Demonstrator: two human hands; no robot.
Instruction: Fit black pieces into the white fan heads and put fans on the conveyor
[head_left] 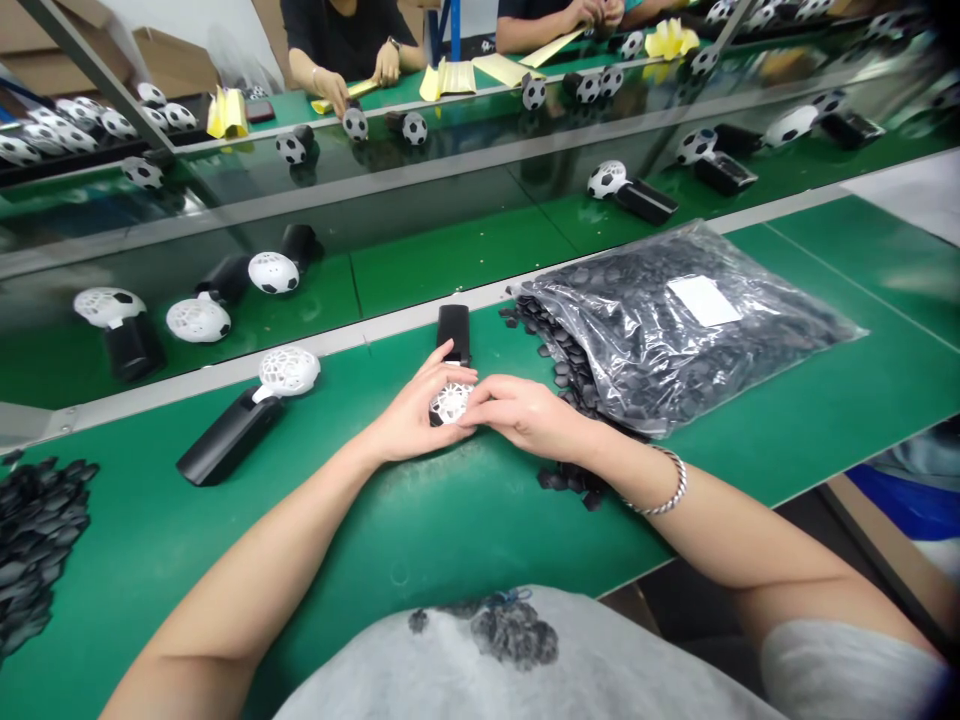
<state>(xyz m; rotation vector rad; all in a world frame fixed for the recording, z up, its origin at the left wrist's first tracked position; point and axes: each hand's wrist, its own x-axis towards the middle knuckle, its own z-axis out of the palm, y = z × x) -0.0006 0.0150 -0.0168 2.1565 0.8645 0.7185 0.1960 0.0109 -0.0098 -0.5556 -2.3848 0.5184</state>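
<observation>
Between my hands is a white openwork ball with a black patch on its lower left, joined to a black rectangular handle that points away from me on the green table. My left hand is wrapped round the ball, thumb and fingers on either side. Fingertips of my right hand pinch together at the ball's right side; anything between them is too small or hidden to make out. Beside the right hand, small black pieces spill from a clear plastic bag.
To the left lies another white ball on a black handle. A heap of black pieces lies at the far left. Beyond the metal rail, a green conveyor carries several ball-and-handle units. Two people work across it near yellow sheets.
</observation>
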